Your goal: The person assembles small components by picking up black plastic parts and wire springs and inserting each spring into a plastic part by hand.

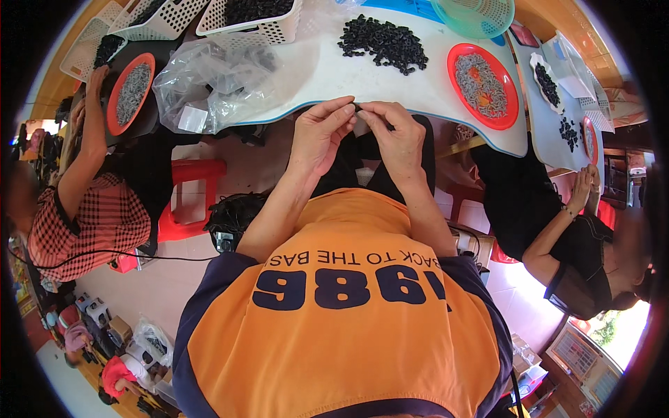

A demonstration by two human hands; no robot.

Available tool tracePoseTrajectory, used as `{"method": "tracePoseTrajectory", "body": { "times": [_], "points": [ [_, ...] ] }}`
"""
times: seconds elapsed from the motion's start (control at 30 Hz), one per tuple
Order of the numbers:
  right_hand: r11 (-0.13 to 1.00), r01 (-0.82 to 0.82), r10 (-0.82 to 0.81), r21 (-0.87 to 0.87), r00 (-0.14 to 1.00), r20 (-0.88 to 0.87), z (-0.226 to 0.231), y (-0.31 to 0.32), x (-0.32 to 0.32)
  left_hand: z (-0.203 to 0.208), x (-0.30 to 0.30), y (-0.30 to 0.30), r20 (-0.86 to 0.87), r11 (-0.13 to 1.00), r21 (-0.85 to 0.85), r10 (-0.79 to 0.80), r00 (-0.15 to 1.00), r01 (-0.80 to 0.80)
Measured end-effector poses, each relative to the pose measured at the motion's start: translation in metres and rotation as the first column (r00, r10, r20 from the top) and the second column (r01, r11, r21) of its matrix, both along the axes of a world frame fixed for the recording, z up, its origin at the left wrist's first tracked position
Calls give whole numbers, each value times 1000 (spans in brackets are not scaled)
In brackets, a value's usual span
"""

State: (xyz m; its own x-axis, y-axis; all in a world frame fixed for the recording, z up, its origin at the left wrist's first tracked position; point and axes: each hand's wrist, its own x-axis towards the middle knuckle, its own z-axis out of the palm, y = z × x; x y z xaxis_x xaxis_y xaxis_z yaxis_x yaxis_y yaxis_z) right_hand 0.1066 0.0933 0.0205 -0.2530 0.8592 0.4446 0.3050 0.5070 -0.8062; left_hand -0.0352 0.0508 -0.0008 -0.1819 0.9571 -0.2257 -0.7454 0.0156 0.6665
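Just off the near edge of the white table [306, 76], my left hand [322, 136] and my right hand [394, 136] meet fingertip to fingertip. Between them they pinch a small black part [357, 107], mostly covered by the fingers. A heap of similar small black parts [383, 43] lies on the table beyond my hands. To its right sits a red plate [512, 115] filled with small silvery pieces [477, 80] and a few orange ones in the middle.
Clear plastic bags [216, 80] lie at the table's left. Behind them stand white baskets [261, 31] of black parts; a green basket [477, 15] is at the far right. A co-worker [90, 216] sits left near another red plate [113, 125], and another [578, 258] sits right.
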Motion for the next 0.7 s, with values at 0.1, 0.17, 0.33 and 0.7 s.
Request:
{"method": "tracePoseTrajectory", "body": {
  "times": [0.1, 0.17, 0.33, 0.7],
  "points": [
    [998, -20, 18, -68, 999, -29, -3, -2, 1, -1, 0, -1, 18, 1000, -7, -12, 1000, 12],
    [995, -38, 32, -90, 997, -66, -5, -3, 1, -2, -2, -1, 8, 999, -13, -29, 1000, 29],
    [968, -140, 128, -207, 989, -72, -5, 2, 6, -2, -13, 0, 154, 982, -20, -180, 971, 185],
    [870, -356, 310, -342, 933, -184, -14, 1, 7, -14, -16, -1, 347, 952, -8, -283, 894, 305]
  ]
}}
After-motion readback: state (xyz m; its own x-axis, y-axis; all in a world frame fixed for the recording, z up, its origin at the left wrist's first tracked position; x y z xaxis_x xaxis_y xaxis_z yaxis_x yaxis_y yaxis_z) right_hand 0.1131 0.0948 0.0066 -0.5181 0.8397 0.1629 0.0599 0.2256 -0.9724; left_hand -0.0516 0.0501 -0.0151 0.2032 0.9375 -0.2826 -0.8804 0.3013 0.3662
